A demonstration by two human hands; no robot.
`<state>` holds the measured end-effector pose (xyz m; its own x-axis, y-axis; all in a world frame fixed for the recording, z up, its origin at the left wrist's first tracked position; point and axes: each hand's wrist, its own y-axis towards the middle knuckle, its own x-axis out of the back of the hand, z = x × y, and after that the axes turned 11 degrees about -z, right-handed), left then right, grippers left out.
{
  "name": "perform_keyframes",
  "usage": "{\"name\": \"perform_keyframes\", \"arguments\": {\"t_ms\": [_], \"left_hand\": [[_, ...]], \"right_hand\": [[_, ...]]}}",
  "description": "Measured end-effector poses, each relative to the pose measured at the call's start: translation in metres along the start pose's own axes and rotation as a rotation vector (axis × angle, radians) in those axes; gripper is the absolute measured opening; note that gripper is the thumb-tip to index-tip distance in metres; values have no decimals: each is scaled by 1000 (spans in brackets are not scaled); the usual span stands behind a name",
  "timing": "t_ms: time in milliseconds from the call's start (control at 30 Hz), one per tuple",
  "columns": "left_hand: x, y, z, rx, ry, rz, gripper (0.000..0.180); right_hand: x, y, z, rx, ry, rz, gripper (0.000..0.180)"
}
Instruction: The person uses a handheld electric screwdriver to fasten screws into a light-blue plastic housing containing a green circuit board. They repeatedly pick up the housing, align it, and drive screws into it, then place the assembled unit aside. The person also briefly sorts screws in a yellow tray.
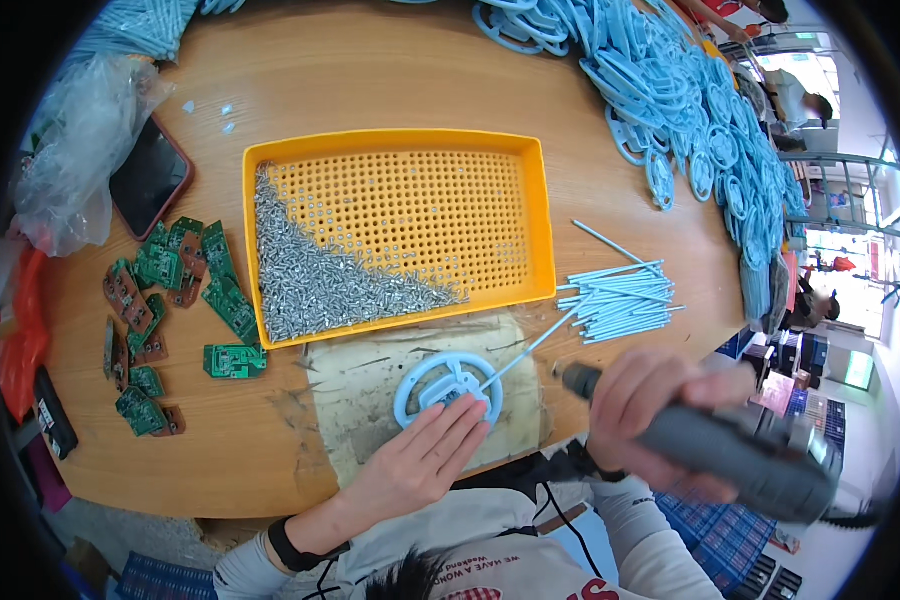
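Flat over the lower part of a light-blue plastic ring-shaped piece point(402, 397) lies my left hand point(425, 455), its fingers stretched out and close together. A thin light-blue rod point(530, 352) runs from that piece up to the right. My right hand point(650, 405) is wrapped around a dark grey electric screwdriver point(740, 455), held to the right of the piece and apart from it. The screwdriver's tip points left. The ring-shaped piece rests on a worn, stained pale sheet point(355, 370), and my fingers hide some of its middle.
A yellow perforated tray point(400, 140) holds many small screws point(320, 290). Green circuit boards point(232, 305) and a phone point(150, 178) lie to the left, near a clear plastic bag point(85, 160). On the right are loose blue rods point(625, 300) and heaped blue plastic pieces point(670, 100).
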<state>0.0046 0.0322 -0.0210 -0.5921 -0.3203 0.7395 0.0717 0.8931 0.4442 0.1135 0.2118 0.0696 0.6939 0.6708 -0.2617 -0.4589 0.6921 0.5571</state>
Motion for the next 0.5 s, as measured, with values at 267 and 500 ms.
{"name": "perform_keyframes", "arguments": {"t_ms": [267,500], "left_hand": [[0,0,2,-2,-70,6,40],[0,1,1,8,-64,6,41]], "right_hand": [[-13,-47,15,-35,-152,131,66],[-13,-60,7,-48,-96,76,71]]}}
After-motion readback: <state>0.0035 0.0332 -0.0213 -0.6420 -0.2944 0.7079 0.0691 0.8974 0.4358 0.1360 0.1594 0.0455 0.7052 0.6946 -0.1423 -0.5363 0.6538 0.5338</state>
